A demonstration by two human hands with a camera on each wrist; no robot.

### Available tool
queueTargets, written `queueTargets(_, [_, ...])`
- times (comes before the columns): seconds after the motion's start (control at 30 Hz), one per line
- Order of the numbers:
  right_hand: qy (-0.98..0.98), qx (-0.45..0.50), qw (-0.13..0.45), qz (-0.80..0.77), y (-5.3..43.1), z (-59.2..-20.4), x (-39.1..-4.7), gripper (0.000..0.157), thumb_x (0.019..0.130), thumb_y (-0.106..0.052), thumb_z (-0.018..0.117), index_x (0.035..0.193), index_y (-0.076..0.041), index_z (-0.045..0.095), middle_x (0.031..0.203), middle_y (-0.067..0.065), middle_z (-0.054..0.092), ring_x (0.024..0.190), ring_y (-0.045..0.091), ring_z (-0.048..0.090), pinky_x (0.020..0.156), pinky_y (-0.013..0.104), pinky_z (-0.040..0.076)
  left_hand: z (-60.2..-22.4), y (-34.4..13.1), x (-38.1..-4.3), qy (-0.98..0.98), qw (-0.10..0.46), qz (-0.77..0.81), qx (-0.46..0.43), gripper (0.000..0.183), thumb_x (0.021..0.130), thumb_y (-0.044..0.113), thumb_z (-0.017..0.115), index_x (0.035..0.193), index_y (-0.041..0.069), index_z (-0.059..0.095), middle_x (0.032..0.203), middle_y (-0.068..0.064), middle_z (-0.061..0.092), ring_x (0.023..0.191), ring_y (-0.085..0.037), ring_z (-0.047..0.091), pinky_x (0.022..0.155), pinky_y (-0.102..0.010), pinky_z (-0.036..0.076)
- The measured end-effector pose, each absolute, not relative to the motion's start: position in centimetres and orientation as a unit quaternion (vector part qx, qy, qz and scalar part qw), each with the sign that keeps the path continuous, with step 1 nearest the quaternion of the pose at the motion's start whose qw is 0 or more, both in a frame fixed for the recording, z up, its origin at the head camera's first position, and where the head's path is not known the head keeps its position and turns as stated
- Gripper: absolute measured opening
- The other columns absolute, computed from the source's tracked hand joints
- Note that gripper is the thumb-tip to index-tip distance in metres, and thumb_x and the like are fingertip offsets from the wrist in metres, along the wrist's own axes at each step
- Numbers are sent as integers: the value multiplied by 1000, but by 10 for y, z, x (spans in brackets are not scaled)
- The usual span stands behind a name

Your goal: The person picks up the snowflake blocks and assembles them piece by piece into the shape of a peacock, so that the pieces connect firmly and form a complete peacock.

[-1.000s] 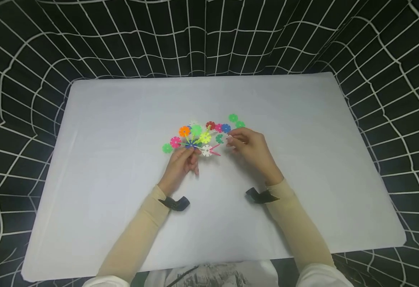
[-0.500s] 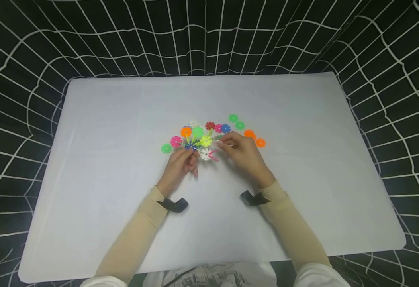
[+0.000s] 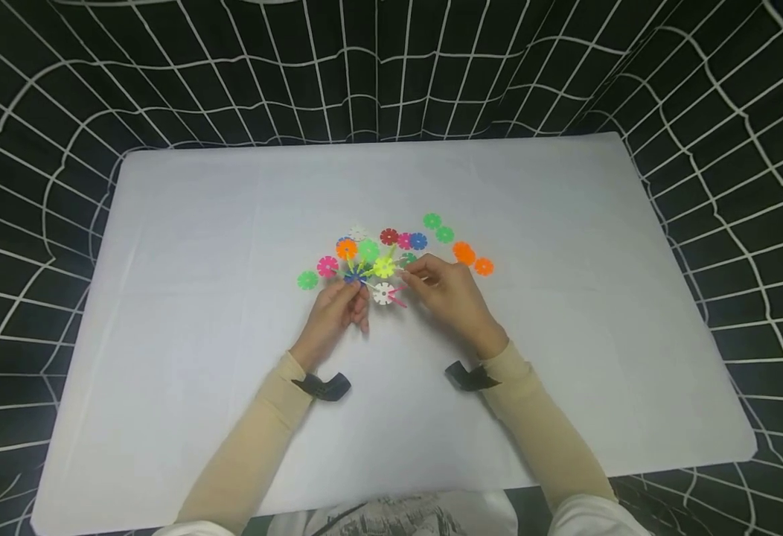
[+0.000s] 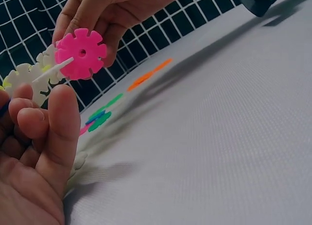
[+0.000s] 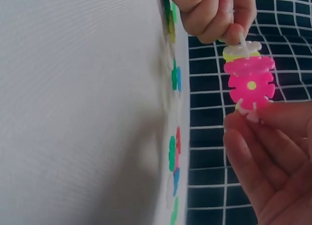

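My left hand pinches a blue notched plastic disc, part of a joined cluster of interlocking discs held above the table. A yellow disc and a white disc stick out on the cluster's right side, with pink discs slotted edgewise beyond the white one. At that right side, my right hand pinches a small whitish piece between thumb and fingertips. In the right wrist view it touches or sits just against the pink disc's edge; whether it is slotted in, I cannot tell.
Loose discs lie on the white table behind the hands: orange, green, red, blue and others. A green disc lies left of the left hand. Black netted-pattern cloth surrounds the table.
My right hand has moved left to the cluster with the whitish piece, uncovering the orange discs. The left hand has stayed nearly in place; the cluster has tilted slightly.
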State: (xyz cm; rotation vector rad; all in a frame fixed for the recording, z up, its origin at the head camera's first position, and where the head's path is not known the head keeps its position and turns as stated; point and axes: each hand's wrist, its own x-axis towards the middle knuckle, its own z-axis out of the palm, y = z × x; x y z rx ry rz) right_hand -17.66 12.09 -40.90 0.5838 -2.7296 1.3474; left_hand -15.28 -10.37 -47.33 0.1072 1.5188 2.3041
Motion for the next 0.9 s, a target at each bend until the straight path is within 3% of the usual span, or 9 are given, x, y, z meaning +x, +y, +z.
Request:
queueTargets(0.23, [-882,201,30,425,119,-413,-178,11,89,-3,75,99,-3,72,94,12,79,86,29,78,77,42,64,-472,-104,-153,571,199,795,54,29,109,21,39,86,6,46,69,1,38,60,-12,46,59,-30,58])
queueTargets(0.43, [-877,207,43,432,118,-419,-178,12,88,-2,76,99,-1,72,94,12,79,86,28,78,79,41,64,-471,-107,-154,590,217,772,88,38,110,25,35,76,7,36,61,1,32,54,-17,56,61,-33,59])
queueTargets(0.7, [-864,146,21,482,113,-421,-179,7,90,-7,76,97,-4,74,96,11,79,90,25,77,82,40,63,-469,-109,-156,586,231,767,126,44,111,23,31,71,7,26,62,2,25,54,-23,28,58,-35,60])
queueTargets(0.9, [-870,147,26,469,110,-421,-181,8,91,-8,74,98,-4,74,98,12,79,93,26,77,84,41,63,-468,-110,-157,588,241,761,128,44,111,22,31,70,8,26,60,3,25,52,-20,25,57,-36,60])
